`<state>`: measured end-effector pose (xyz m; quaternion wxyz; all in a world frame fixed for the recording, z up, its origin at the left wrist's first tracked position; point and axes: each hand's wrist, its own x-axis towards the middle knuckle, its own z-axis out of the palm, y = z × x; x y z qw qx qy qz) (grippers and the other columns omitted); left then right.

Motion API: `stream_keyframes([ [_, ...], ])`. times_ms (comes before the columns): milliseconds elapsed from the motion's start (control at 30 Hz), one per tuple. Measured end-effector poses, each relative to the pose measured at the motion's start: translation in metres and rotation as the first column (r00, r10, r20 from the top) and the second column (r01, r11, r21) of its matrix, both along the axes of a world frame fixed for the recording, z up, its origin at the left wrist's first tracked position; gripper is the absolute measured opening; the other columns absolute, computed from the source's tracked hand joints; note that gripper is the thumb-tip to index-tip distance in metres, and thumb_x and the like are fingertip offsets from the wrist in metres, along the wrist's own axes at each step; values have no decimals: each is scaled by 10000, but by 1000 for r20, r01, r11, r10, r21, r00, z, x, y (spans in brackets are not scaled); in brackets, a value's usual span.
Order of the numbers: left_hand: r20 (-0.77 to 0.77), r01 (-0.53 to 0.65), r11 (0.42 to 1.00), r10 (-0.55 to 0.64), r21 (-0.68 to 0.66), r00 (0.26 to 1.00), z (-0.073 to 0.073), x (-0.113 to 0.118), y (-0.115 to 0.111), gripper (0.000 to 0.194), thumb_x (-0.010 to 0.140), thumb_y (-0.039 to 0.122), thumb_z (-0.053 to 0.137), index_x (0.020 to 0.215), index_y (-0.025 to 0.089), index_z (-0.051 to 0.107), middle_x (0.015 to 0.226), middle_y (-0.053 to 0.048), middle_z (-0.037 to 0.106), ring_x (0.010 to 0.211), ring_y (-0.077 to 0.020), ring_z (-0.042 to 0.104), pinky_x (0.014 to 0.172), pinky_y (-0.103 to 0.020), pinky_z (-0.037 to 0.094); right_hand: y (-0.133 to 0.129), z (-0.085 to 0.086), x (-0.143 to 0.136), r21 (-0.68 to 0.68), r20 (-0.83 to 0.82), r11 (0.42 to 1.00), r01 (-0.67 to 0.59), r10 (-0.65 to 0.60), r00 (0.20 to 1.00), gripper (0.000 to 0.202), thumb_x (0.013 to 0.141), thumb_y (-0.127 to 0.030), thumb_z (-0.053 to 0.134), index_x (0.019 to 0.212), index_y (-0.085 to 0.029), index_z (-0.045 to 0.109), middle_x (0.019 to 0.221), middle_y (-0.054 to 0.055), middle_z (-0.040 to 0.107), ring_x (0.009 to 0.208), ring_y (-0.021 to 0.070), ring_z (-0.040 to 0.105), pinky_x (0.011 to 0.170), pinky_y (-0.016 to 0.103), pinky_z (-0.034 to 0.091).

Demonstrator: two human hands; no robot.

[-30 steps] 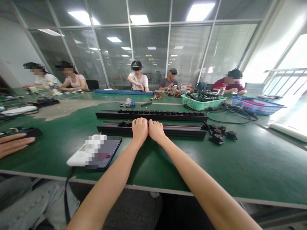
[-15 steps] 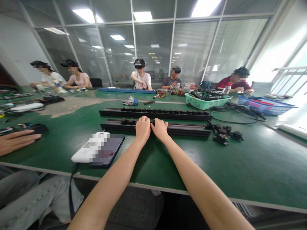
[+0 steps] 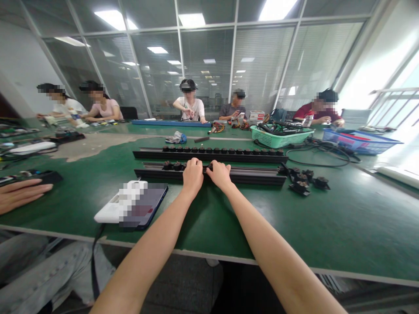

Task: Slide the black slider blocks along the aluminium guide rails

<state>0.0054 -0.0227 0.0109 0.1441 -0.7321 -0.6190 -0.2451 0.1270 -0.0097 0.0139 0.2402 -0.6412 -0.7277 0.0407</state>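
Observation:
Two long black rails lie one behind the other on the green table. Over the middle of the near rail [image 3: 252,176], my left hand [image 3: 193,176] is closed, fingers curled down among small parts; what they grip is hidden. My right hand [image 3: 220,173] is closed beside it, thumb and fingers pinching a small black module at the rail, mostly covered by the fingers. Just left of my left hand, black modules [image 3: 177,166] sit in the same rail. The far rail [image 3: 209,155] carries a row of such modules. Several loose modules [image 3: 300,188] lie off the near rail's right end.
A white device [image 3: 108,211] and a phone [image 3: 153,203] lie at front left, near another person's hand [image 3: 24,194]. Behind the rails are a cloth glove [image 3: 176,138], a green basket [image 3: 281,138] of cables and a blue basket [image 3: 360,140]. Several people sit across the table [image 3: 353,235].
A small gap has opened between my hands as my right hand shifts slightly away from the left. Both stay at the near rail. The whole view has moved a little.

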Motion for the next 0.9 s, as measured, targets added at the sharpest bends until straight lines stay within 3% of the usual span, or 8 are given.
stream_keyframes([
  [267, -5, 9, 999, -9, 38, 1000, -1, -1, 1, 353, 943, 25, 414, 1134, 148, 685, 1229, -146, 635, 1135, -287, 582, 866, -373, 551, -3, 0, 6, 12, 9, 1000, 28, -28, 1000, 300, 1012, -331, 497, 1213, -150, 626, 1196, 149, 724, 1152, 290, 631, 1002, 434, 334],
  [600, 15, 18, 999, -18, 44, 1000, 0, 0, 0, 357, 933, 50, 425, 1130, 161, 701, 1241, -158, 626, 1138, -300, 577, 817, -377, 564, -4, -8, 14, 57, -47, 996, 66, -63, 997, 318, 1001, -404, 529, 1211, -202, 655, 1199, 126, 706, 1155, 290, 613, 1000, 439, 340],
  [767, 17, 18, 999, -18, 44, 1000, 0, 0, 0, 359, 929, 54, 430, 1127, 165, 708, 1252, -159, 620, 1143, -298, 577, 829, -374, 562, -5, -11, 16, 106, -66, 983, 151, -145, 987, 365, 983, -410, 566, 1205, -130, 634, 1215, 179, 678, 1173, 307, 589, 999, 430, 346],
  [900, 5, 19, 998, -19, 58, 1000, 0, 0, 0, 355, 931, 58, 427, 1108, 157, 719, 1224, -158, 635, 1126, -298, 588, 868, -387, 554, -5, -13, 18, 117, -98, 982, 149, -138, 986, 334, 979, -424, 575, 1142, -146, 662, 1187, 161, 679, 1155, 298, 592, 992, 423, 350],
])
